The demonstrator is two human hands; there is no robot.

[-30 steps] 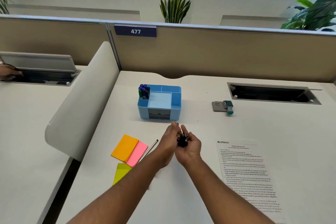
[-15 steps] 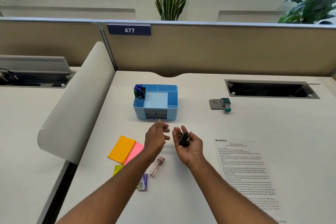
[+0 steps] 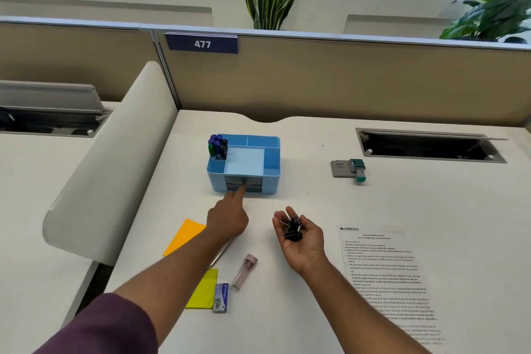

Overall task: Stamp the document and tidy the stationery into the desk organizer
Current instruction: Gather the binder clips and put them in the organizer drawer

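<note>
Left hand (image 3: 228,217) points one finger at the organizer drawer (image 3: 244,183) — the rest curled; right hand (image 3: 298,236) cups binder clips (image 3: 293,229) loosely — tilting could spill them.

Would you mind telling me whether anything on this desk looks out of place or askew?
Nothing is spilled or damaged. Loose stationery lies outside the blue organizer: an orange sticky pad, a yellow pad, a staple box and a small clear tube on its side. The stamp lies tipped across its pad.
</note>
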